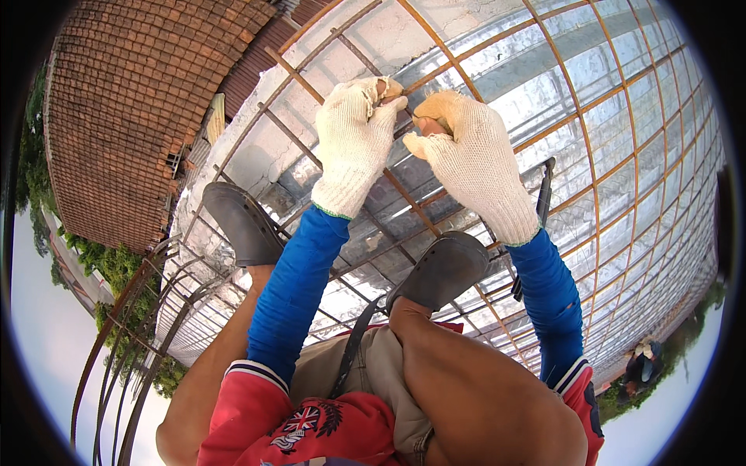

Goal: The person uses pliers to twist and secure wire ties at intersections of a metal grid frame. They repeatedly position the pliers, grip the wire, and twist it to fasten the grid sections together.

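Observation:
Both my hands wear off-white knitted gloves and are close together over a grid of rusty steel bars (440,48). My left hand (351,147) is closed, its thumb and forefinger pinched together near a bar; a bare fingertip shows through the torn glove. Just to its right, my right hand (475,159) curls inward, also closed, with thumb and fingers meeting. Whatever is between the fingers of either hand is hidden or too small to tell. A dark, slim tool (545,190) lies on the grid beside my right wrist.
Ribbed shiny metal sheeting (513,74) lies under the bars, with pale concrete (396,35) at the far edge. My dark clogs (443,268) rest on the grid. Bent bars (159,353) stick out at left, beyond them a tiled roof (140,101). Another person (643,365) is far right.

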`<state>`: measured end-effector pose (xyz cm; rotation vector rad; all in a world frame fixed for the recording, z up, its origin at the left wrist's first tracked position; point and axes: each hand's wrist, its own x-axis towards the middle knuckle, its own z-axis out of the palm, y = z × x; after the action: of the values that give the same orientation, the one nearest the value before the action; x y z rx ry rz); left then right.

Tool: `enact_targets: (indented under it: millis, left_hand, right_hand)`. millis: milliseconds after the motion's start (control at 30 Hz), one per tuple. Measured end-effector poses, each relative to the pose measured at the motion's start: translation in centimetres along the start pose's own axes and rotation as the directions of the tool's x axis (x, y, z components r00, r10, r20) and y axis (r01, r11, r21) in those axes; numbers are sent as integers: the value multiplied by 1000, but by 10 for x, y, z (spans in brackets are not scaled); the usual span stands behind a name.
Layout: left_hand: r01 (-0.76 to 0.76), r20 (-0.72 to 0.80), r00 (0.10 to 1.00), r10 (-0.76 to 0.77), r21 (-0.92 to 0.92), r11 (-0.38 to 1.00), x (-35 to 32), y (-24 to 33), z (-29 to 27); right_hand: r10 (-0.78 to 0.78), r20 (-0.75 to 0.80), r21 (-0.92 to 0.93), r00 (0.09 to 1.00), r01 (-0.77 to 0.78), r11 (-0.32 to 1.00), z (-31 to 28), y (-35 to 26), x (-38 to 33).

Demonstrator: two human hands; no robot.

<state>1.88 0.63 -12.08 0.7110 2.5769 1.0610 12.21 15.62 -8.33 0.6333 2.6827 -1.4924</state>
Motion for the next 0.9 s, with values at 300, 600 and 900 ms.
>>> enact_targets:
  millis: [300, 600, 900]
  left_hand:
    - [-172, -99, 980, 175, 38, 984, -2, -6, 9]
    - [-113, -71, 990, 122, 121, 986, 0, 2, 11]
    - [-107, -137, 983, 126, 143, 984, -6, 3, 22]
  right_hand:
    - [116, 97, 37, 989, -120, 992, -22, -4, 12]
    - [79, -10, -167, 997, -79, 983, -27, 22, 6]
    - [-181, 3, -188, 983, 179, 966, -27, -4, 25]
